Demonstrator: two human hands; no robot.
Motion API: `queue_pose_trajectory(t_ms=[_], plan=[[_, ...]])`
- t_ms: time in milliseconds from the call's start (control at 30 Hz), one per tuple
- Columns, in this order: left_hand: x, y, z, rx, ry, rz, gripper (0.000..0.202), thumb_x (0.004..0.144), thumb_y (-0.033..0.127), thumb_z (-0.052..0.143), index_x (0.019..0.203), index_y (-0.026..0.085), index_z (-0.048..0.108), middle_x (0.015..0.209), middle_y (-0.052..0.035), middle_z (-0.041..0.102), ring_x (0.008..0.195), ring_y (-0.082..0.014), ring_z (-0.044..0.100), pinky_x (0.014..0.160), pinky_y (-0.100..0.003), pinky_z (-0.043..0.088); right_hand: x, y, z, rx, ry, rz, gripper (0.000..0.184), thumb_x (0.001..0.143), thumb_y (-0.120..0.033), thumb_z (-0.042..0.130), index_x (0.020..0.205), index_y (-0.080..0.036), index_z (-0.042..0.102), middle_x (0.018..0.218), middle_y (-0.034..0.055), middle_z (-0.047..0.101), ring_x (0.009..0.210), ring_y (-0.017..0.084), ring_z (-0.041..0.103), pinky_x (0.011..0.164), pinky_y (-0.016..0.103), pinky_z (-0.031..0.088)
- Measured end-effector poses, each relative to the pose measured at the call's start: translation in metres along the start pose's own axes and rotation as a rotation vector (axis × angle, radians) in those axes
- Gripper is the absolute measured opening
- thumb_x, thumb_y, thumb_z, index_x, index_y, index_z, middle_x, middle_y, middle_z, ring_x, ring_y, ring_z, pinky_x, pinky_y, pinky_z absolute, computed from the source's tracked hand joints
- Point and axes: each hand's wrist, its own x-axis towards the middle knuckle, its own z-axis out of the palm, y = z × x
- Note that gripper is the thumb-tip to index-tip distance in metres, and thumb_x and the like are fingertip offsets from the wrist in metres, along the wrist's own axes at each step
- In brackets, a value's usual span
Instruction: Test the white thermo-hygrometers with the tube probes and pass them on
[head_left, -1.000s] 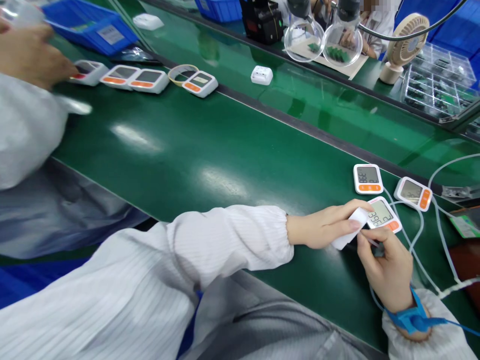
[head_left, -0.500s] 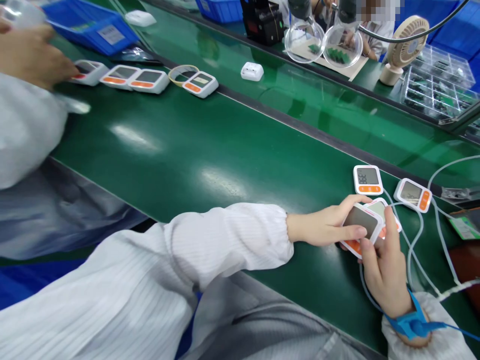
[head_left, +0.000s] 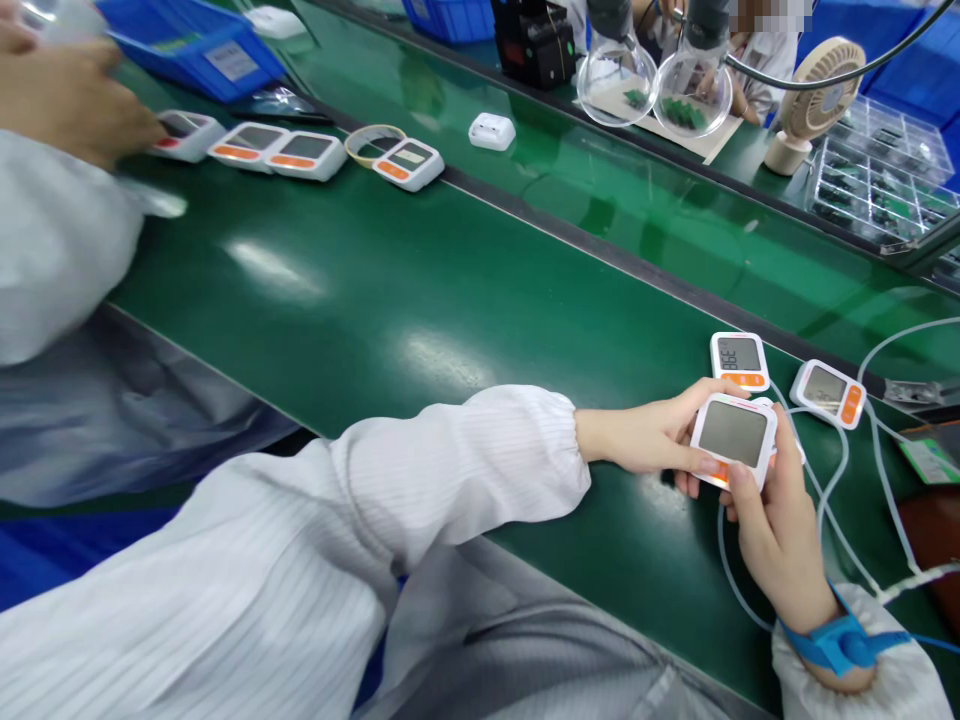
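I hold the blank monitor (head_left: pixel 733 436) between both hands, left hand (head_left: pixel 651 441) at its left edge, right hand (head_left: pixel 776 520) below, screen facing me, above the belt (head_left: pixel 420 300).

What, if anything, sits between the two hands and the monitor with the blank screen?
Nothing visible. The left hand and right hand both grip the blank-screen monitor directly, lifted off the green belt. Another monitor lies mostly hidden behind it.

a single head-worn view looks forward and down across the green table (head_left: pixel 420 300), close above the person's own arms; both hands sit near at 4 o'clock, far workstations toward 1 o'clock.
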Motion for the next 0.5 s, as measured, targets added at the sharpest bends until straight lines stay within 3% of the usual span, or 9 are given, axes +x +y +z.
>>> queue_pose_trajectory(t_ms=[100, 500], plan=[[-0.0002, 0.0000, -0.0018, 0.085, 0.015, -0.003, 0.080, 0.088, 0.042, 0.074, 0.147, 0.033, 0.022, 0.106, -0.0043, 0.059, 0.059, -0.0084, 0.062, 0.052, -0.023, 0.053, 0.0001, -0.0008, 0.0003, 0.012, -0.023, 0.029, 0.072, 0.105, -0.048, 0.048, 0.164, -0.021, 0.016, 0.087, 0.0051, 0.066, 0.058, 0.021, 0.063, 0.051, 0.030, 0.055], [0.0000, -0.0025, -0.0009, 0.120, 0.042, 0.030, 0.075, 0.088, 0.038, 0.073, 0.146, 0.033, 0.025, 0.107, -0.0054, 0.058, 0.065, -0.0105, 0.062, 0.053, -0.022, 0.050, 0.0001, -0.0066, 0.0000, -0.010, -0.022, 0.040, 0.071, 0.104, -0.044, 0.048, 0.163, -0.019, 0.018, 0.079, 0.0030, 0.063, 0.056, 0.021, 0.061, 0.051, 0.031, 0.052]])
